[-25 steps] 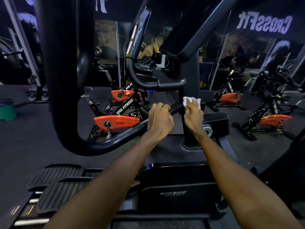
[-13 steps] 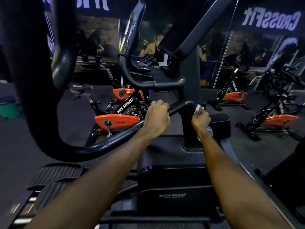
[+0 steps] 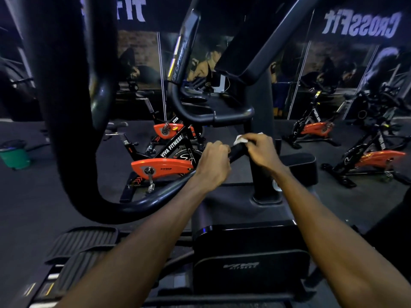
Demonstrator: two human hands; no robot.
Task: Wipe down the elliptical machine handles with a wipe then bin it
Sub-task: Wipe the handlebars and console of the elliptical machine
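Two hands working the handle bar, wipe at its upper end

Both hands are sitting on the same black handle bar [image 3: 155, 196] of the elliptical machine. The left hand [image 3: 214, 162] is curling round the bar and steadying it; the right hand [image 3: 259, 150] is pinching the white wipe [image 3: 240, 138] against the bar just above, beside the upright post [image 3: 260, 174]. A good pass is probably wrapping the wipe fully round the tube and sliding down while the left hand is shifting clear. Open room is lying along the lower curve of the bar; the post and the upper grips [image 3: 222, 114] are crowding the right hand. Left on the floor, a green bin [image 3: 15, 155] is standing well apart
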